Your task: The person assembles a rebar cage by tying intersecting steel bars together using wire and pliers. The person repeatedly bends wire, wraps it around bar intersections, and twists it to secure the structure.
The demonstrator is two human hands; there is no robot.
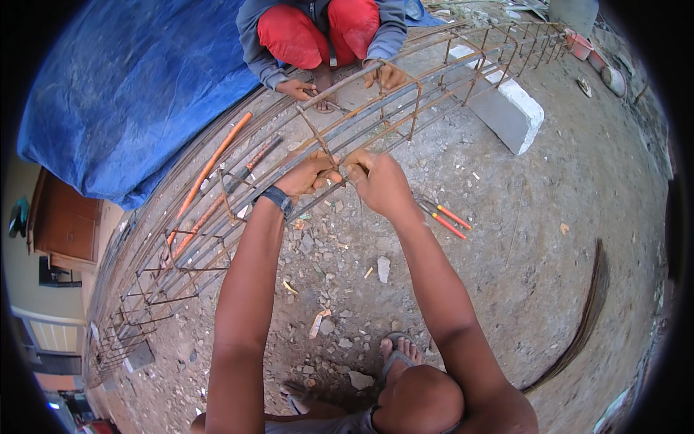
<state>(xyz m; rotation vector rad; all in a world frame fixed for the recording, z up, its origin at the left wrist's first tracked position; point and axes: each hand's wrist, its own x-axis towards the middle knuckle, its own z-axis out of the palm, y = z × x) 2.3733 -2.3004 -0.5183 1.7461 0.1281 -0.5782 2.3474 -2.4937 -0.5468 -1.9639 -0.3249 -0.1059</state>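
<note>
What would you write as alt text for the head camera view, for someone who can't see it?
Both of a person's hands, left hand and right hand, meet at one joint of a long rusty rebar cage lying on stony ground. Opposite, a crouching co-worker grips the same cage; red-handled pliers lie nearby, beside a blue tarp.

Rusty brown rebar cage (pixel 405 108), blue tarp (pixel 137 87), red-handled pliers (pixel 447 219), grey block (pixel 506 108).
</note>
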